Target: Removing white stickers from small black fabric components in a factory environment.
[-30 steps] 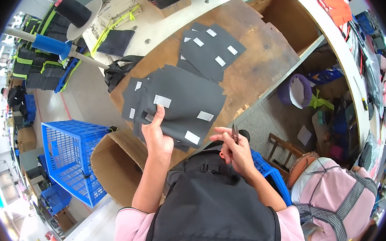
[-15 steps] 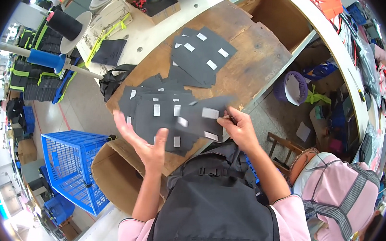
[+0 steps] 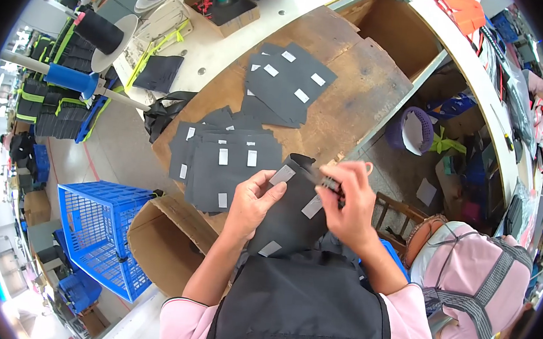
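Observation:
My left hand (image 3: 254, 207) pinches the top edge of a dark grey fabric panel (image 3: 287, 218) with white rectangular patches, held up over my lap. My right hand (image 3: 350, 203), partly blurred, is closed around a small dark tool (image 3: 331, 185) that looks like thread snips. Its blurred tip points at the panel's upper edge. To the left of the panel, a stack of similar grey panels (image 3: 236, 176) with white patches lies on the wooden board. A second, fanned pile of panels (image 3: 294, 76) lies farther back.
The worn wooden board (image 3: 366, 75) adjoins a white machine table. Below left are a cardboard box (image 3: 165, 244) and a blue plastic crate (image 3: 100, 233). A purple basket (image 3: 406, 128) stands low at right, near a co-worker in pink (image 3: 471, 278). Black thread cones (image 3: 98, 31) stand at upper left.
The panel has come off the stack toward my lap. My left hand, spread open before, now pinches its edge. My right hand has released the panel's corner and brought the snips to its upper edge.

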### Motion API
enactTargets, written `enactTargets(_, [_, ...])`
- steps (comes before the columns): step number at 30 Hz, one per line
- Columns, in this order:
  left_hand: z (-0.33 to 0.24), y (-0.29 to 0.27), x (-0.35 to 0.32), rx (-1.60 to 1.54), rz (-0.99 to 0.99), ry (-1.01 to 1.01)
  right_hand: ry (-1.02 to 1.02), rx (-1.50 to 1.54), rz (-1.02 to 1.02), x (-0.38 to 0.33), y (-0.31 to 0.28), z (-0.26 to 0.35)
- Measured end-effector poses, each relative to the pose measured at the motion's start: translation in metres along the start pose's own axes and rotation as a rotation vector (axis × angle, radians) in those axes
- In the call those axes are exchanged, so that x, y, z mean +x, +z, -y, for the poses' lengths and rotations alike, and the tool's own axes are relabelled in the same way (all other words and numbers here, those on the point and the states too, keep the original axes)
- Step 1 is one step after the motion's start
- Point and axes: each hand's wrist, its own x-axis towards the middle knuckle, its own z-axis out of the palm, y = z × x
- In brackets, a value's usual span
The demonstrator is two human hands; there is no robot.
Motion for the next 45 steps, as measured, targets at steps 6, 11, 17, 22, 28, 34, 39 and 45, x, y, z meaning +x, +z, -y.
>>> enactTargets(6, [-0.005, 0.002, -0.002, -0.175, 0.087, -0.115, -0.134, -0.057, 0.056, -0.005, 0.007, -0.012])
enactTargets(11, [-0.005, 0.001, -0.003, -0.201, 0.121, -0.164, -0.198, -0.083, 0.085, -0.007, 0.005, -0.016])
enactTargets(17, [-0.003, 0.0, -0.004, -0.172, 0.088, -0.159, -0.168, -0.028, 0.002, -0.011, 0.003, -0.018])
enactTargets(22, [-0.004, -0.001, -0.002, -0.165, 0.085, -0.175, -0.109, -0.014, 0.027, -0.009, 0.011, -0.022])
enactTargets(28, [0.002, -0.004, 0.002, -0.123, -0.027, -0.071, -0.034, -0.043, -0.033, -0.025, -0.009, -0.014])
enactTargets(34, [0.001, 0.001, 0.003, -0.161, -0.051, -0.013, 0.058, -0.037, 0.122, -0.042, -0.009, -0.01])
enactTargets(39, [0.001, 0.002, 0.002, -0.202, -0.019, -0.052, 0.121, 0.007, 0.094, -0.044, -0.005, -0.012])
enactTargets(45, [0.009, -0.002, -0.002, -0.308, 0.034, -0.069, 0.131, 0.049, 0.027, -0.045, 0.0, -0.009])
